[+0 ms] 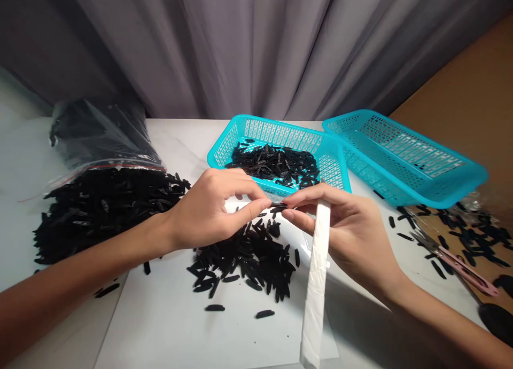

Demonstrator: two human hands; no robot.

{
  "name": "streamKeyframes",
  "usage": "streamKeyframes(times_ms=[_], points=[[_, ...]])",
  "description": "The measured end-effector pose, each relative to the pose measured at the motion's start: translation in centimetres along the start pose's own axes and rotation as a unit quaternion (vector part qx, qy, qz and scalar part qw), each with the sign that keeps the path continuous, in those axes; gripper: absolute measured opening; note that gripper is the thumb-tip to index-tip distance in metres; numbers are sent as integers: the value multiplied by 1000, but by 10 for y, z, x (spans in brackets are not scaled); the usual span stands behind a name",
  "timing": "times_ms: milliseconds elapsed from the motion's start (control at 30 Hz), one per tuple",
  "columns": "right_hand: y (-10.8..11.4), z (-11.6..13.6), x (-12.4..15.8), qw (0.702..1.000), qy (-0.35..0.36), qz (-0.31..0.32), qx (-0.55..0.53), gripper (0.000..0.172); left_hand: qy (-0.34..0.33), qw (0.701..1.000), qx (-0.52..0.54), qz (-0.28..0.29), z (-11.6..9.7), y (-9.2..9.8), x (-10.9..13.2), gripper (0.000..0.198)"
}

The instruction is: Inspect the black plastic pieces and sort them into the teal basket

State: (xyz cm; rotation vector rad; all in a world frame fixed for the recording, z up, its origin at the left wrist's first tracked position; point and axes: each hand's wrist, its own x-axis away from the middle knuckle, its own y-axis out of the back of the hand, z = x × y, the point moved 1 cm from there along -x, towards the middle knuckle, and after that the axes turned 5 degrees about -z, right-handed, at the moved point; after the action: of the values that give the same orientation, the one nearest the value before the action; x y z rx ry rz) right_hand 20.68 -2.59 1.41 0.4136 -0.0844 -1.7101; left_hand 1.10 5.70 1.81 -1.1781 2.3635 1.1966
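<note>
My left hand [216, 209] pinches one end of a thin black piece [278, 204] between thumb and index finger. At its other end, my right hand [348, 235] meets it with thumb and fingertips. The same right hand also holds a long flat white stick [316, 283], which looks wrapped and slants down toward me. Below the hands, a loose pile of similar black pieces [248, 257] lies on a white sheet [160, 321]. Just behind the hands stands a turquoise basket [276, 124], with many black pieces inside.
A second turquoise basket [417, 139] tilts at the right. Pink-handled scissors [465, 267] lie below it among scattered black pieces. At left, a clear zip bag [104, 134] of black pieces rests behind a large black heap [104, 209]. A grey curtain [224, 48] hangs behind.
</note>
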Motion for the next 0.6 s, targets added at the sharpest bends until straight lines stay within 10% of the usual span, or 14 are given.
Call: streamKeyframes(times_ms=[467, 600], points=[[0, 0, -1, 1000, 4, -5, 11, 7, -6, 1000, -16, -12, -4, 0, 0, 11], [-1, 0, -1, 1000, -1, -3, -9, 6, 16, 993, -71, -95, 5, -1, 0, 12]])
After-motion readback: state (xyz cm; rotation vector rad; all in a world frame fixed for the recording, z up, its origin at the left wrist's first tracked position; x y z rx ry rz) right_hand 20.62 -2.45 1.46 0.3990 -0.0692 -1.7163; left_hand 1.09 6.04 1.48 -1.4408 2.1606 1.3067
